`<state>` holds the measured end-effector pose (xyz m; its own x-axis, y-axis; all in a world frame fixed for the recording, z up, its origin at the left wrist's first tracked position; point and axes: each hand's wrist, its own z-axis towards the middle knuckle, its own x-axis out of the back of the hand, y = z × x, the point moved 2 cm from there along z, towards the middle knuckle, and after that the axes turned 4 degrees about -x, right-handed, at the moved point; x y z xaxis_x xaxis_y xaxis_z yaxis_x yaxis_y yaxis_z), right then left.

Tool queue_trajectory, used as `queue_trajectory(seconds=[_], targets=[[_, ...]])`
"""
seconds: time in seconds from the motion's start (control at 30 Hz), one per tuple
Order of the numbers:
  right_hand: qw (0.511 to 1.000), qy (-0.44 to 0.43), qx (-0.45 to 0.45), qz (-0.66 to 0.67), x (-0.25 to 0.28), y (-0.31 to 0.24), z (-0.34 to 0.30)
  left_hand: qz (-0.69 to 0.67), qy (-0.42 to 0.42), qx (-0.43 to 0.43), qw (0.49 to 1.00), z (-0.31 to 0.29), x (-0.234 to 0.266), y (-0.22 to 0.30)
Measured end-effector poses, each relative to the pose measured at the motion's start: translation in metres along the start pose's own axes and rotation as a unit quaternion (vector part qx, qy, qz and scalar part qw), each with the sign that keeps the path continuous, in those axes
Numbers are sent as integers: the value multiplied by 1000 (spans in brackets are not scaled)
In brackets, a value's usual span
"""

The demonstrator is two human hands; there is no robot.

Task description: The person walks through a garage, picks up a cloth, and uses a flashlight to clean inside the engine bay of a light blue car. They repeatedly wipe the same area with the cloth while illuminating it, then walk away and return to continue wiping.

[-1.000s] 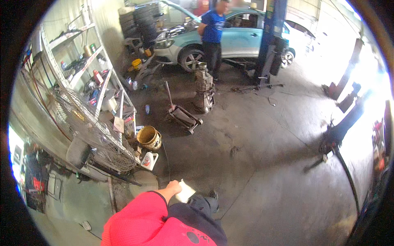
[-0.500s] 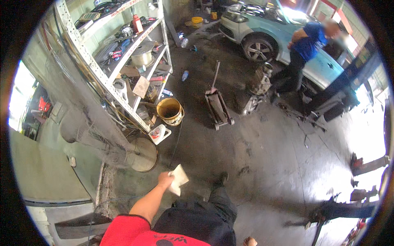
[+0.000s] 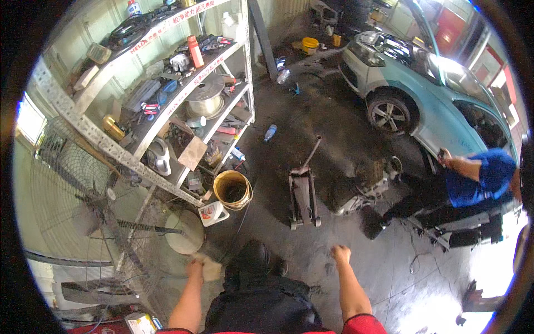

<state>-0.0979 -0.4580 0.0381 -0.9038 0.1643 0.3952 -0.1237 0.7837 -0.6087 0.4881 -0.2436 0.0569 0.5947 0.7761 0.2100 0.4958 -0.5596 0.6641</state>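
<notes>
My left hand (image 3: 195, 268) is closed around a folded cream sheet (image 3: 212, 269), blurred here; whether it is cloth or paper I cannot tell. It hangs low on my left, beside the round base (image 3: 184, 232) of a standing fan. On the other side, my right hand (image 3: 341, 254) is out over the floor with its fingers curled in and nothing visible in them. A floor jack (image 3: 302, 197) stands ahead, between the two hands. To its right lies a greasy metal gearbox-like part (image 3: 361, 192).
A loaded white metal shelf (image 3: 183, 100) rises at the left. At its foot are a grimy yellow bucket (image 3: 232, 190) and a white jug (image 3: 213, 214). A plastic bottle (image 3: 270, 132) lies farther off. A person in blue (image 3: 481, 175) bends at the right, near a light-blue car (image 3: 445, 119).
My view has moved forward, bringing the shelf, jack and car closer. My right forearm has swung up into view. The person in blue now appears lower and farther right, bent over.
</notes>
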Motion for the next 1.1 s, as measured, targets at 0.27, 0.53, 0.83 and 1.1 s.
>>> queue_trajectory(seconds=[0.27, 0.53, 0.83, 1.1], targets=[[786, -618, 34, 0, -241, -344, -55, -16, -364, -217, 906, -43, -329, 262], [773, -629, 18, 81, -291, -539, 4, 178, -406, -580, 683, -3, -484, 460], [833, -513, 186, 94, -362, -723, 187, 34, -410, -207, 888, 110, -666, 604], [843, -486, 156, 170, -362, -970, 352, 60, -437, -290, 849, 157, -916, 787]])
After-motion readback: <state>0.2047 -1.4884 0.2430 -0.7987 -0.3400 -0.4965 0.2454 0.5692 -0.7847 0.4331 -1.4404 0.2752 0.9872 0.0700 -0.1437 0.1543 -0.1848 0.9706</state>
